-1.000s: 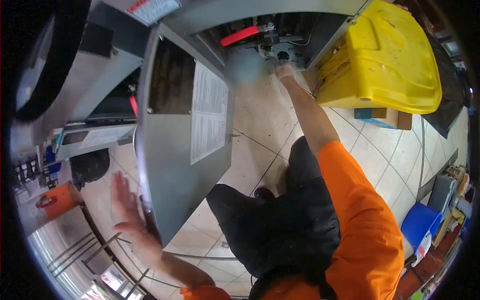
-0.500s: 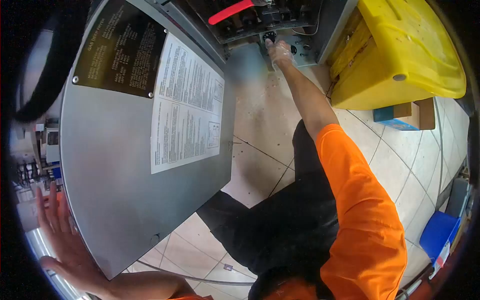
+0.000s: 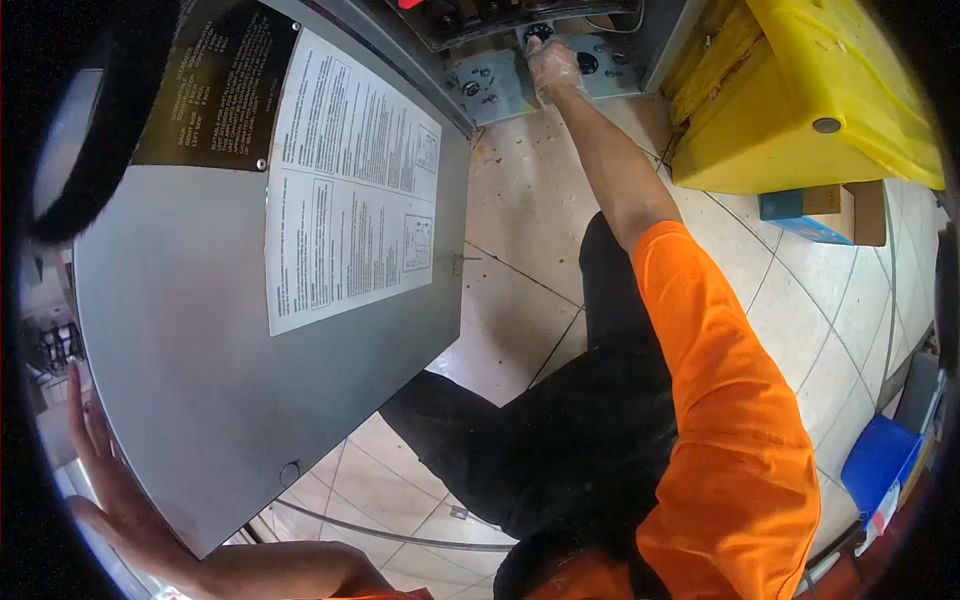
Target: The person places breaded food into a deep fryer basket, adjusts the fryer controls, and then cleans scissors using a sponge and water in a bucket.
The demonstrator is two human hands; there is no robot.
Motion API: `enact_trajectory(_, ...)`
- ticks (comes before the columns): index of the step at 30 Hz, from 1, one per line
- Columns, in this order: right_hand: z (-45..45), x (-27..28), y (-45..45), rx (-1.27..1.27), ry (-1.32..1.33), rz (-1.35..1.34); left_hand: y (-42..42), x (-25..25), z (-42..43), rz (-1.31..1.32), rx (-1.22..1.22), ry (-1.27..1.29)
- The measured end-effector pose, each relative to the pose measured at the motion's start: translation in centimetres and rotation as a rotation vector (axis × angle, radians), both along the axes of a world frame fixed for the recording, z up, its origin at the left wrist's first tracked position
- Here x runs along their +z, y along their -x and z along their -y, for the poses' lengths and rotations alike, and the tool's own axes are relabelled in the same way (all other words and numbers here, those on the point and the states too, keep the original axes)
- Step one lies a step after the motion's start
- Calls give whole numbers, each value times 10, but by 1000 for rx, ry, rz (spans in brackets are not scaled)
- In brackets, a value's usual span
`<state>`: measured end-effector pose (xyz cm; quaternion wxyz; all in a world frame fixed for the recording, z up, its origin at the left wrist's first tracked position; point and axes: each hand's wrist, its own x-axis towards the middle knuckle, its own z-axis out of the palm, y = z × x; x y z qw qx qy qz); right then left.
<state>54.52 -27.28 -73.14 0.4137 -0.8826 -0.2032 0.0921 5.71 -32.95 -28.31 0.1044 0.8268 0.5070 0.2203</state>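
The metal door (image 3: 270, 420) of a gas deep fryer stands swung open, with a dark label plate (image 3: 215, 80) and a white instruction sheet (image 3: 355, 200) on its inner face. At its outer edge is my left hand (image 3: 110, 470), bare, with fingers stretched out and the palm beside the edge. My right hand (image 3: 553, 68), in a clear plastic glove, reaches to a black round knob (image 3: 538, 34) on the grey panel (image 3: 490, 84) low in the cabinet. Its fingers are closed on the knob.
A yellow bin (image 3: 800, 110) stands right of the cabinet, with an open cardboard box (image 3: 830, 213) beside it. At the far right is a blue container (image 3: 880, 465). My dark-clothed legs (image 3: 570, 420) are below, over the tiled floor (image 3: 510, 210).
My view has moved closer to the cabinet and door. My right hand has shifted left from near another dark round part to the black knob. My left hand has come up against the door's edge.
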Motion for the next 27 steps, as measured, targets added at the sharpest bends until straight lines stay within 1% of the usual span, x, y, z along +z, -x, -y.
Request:
enact_trajectory(4, -6, -7, -5, -41, -12, -48, 3, 0, -3, -149, 16, 4)
enact_trajectory(6, -10, -13, -10, -36, -24, -58, -1, 0, -1, -163, 36, 12)
enact_trajectory(7, -10, -15, -12, -33, -30, -62, -1, 0, -1, -145, 9, 17)
enact_trajectory(9, 3, -19, -8, 60, 15, -10, 2, -1, 0, -108, -41, 27)
enact_trajectory(10, 6, -14, -8, 111, 32, 25, 0, -3, 1, -73, -31, 61)
enact_trajectory(11, -7, -43, -14, 44, -4, 36, -5, -3, 4, -33, -17, 91)
enact_trajectory(12, 4, -30, -7, 107, 68, -35, -10, -2, 9, 17, -5, 111)
enact_trajectory(13, 16, -14, -4, 166, 137, -104, -14, -6, 12, 327, -72, 285)
enact_trajectory(14, 24, -17, 1, 168, 123, -44, -23, 0, 22, -2, -2, 179)
enact_trajectory(15, 32, -20, 6, 169, 111, 16, -17, -3, 23, 100, -125, 309)
enact_trajectory(16, 45, -27, 9, 210, 152, -30, -21, 0, 32, 83, -115, 360)
enact_trajectory(17, 62, 27, 21, 253, 263, -209, -30, 4, 39, 112, -126, 390)
enact_trajectory(18, 76, 8, 26, 349, 275, 74, -39, 7, 45, 141, -136, 420)
enact_trajectory(19, 98, 21, 42, 322, 212, -115, -44, 8, 54, 177, -101, 423)
enact_trajectory(20, 119, 36, 58, 274, 152, -296, -46, 7, 60, 271, -105, 468)
enact_trajectory(21, 155, 115, 63, 552, 396, -507, -52, 6, 70, 288, -62, 489)
enact_trajectory(22, 193, 138, 75, 560, 112, -729, -66, 4, 83, 303, -25, 510)
enact_trajectory(23, 217, 220, 103, 362, 17, -921, -78, 2, 96, 282, -43, 537)
enact_trajectory(24, 245, 251, 111, 319, -73, -1007, -93, 2, 108, 257, -60, 562)
enact_trajectory(25, 264, 283, 118, 210, -92, -1025, -109, 10, 115, 214, -69, 737)
enact_trajectory(26, 280, 303, 120, 140, -71, -1031, -120, 21, 118, 172, -78, 910)
enact_trajectory(27, 294, 323, 120, 74, -42, -1040, -124, 36, 122, 68, -81, 989)
